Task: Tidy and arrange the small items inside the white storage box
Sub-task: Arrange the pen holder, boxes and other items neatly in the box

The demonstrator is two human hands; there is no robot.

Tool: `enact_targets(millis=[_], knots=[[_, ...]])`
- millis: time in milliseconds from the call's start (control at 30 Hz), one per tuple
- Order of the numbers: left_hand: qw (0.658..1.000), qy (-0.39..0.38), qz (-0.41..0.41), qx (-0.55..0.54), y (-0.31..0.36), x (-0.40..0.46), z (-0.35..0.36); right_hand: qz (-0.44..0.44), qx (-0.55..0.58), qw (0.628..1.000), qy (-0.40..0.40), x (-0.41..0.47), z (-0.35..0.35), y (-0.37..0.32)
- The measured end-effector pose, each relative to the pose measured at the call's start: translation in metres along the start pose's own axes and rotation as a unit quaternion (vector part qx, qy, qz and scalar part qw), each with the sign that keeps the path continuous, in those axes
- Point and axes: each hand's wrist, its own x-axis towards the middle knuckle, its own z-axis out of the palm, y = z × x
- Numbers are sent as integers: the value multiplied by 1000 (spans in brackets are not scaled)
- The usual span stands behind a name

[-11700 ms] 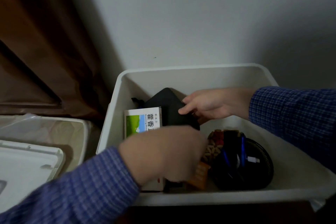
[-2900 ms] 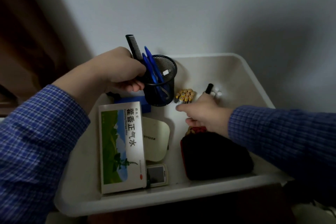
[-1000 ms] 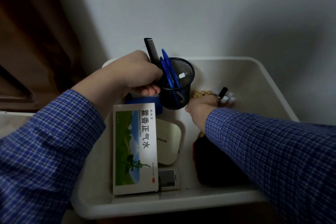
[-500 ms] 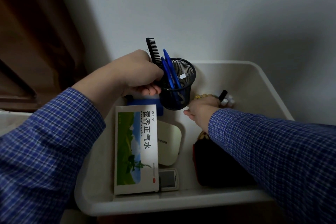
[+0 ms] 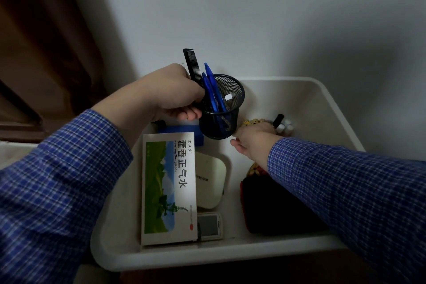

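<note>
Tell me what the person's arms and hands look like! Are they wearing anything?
Both arms wear long sleeves of blue cloth with a small check of darker and lighter lines. The left sleeve and the right sleeve both end at the wrist. The left hand and right hand are bare: no gloves, and no rings or watch that I can see.

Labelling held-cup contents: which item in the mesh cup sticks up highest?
The black comb. It rises well above the two blue pens beside it in the mesh cup gripped by the left hand; it is flat and toothed.

left hand [image 5: 169, 93] gripping, right hand [image 5: 254, 139] reaching forward
</note>
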Motion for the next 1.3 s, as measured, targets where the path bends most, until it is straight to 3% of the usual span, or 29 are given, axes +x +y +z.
enact_targets(millis=[133, 333, 500, 1300], knots=[[1000, -10, -14, 14, 1, 5, 6, 96, 77, 992, -9, -22, -8, -6], [997, -25, -40, 57, 4, 17, 22, 66, 79, 992, -77, -70, -78, -17], [995, -18, -54, 82, 4, 25, 27, 58, 70, 992, -85, -87, -113, -24], [982, -45, -56, 177, -19, 43, 43, 11, 11, 989, -147, -89, -103, -9]])
